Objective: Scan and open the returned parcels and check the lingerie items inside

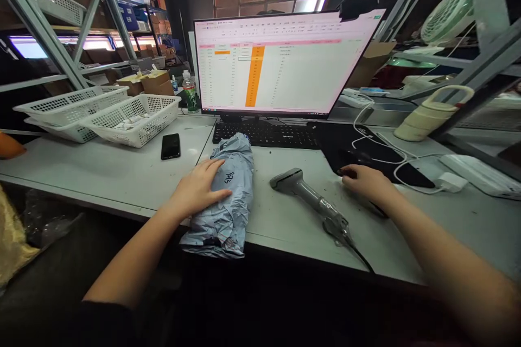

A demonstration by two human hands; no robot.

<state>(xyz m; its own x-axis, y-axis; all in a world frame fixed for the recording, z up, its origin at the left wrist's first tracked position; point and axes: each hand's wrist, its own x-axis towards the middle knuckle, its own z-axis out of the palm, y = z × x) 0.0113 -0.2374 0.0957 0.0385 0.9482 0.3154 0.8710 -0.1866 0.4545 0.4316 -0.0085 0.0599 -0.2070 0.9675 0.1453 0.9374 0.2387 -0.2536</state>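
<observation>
A crumpled grey-blue mailer bag lies on the white desk, hanging slightly over the front edge. My left hand rests flat on its left side, fingers stretched out. My right hand lies over a dark mouse on the black mouse pad, fingers curved down on it. Between the hands lies a grey barcode scanner with its cable running off the front edge.
A monitor with a spreadsheet stands behind a black keyboard. A black phone and white mesh baskets are at the left. Tape rolls, white cables and a fan are at the right. Metal shelving flanks both sides.
</observation>
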